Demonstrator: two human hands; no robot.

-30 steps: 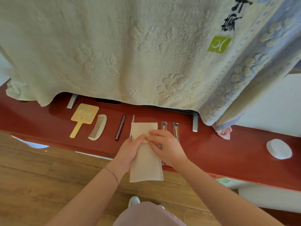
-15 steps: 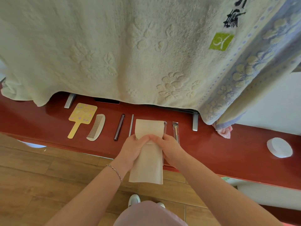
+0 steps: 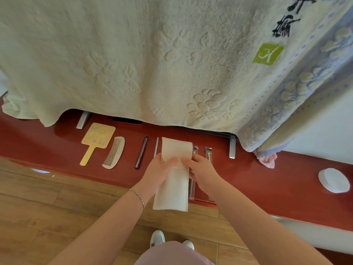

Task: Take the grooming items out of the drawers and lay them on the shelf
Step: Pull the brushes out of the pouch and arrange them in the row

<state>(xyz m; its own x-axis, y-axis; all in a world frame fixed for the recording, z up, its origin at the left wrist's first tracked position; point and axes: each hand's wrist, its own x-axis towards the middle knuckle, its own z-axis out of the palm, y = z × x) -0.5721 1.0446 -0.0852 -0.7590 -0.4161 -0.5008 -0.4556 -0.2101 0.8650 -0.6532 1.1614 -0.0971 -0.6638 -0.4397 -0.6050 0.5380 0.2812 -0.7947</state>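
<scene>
Both forearms reach forward from the bottom of the view and meet over the front edge of the red shelf (image 3: 267,188). The left hand (image 3: 159,173), with a thin bracelet (image 3: 138,196) at its wrist, curls its fingers and thumb round the left side of a cream fabric pouch (image 3: 172,190), thumb tip pressing on the rounded flap near the middle. The right hand (image 3: 200,172) grips the pouch's right edge at the same height, its thumb tip just beside the left thumb. The pouch lies lengthwise between the hands, its far end resting on the shelf and its near end hanging past the shelf's edge over the wooden floor (image 3: 38,217). Just right of the pouch, partly under the right hand, lie two clear-wrapped small tools (image 3: 208,153); what they are cannot be told. To the left of the pouch, in a row on the shelf, lie a slim silver stick (image 3: 156,147), a dark slim case (image 3: 141,152), a pale comb (image 3: 114,152) and a yellow hand mirror (image 3: 96,139). A white round pad (image 3: 334,180) sits well apart at the right. A large cream towel (image 3: 133,54) hangs over the back of the shelf.
</scene>
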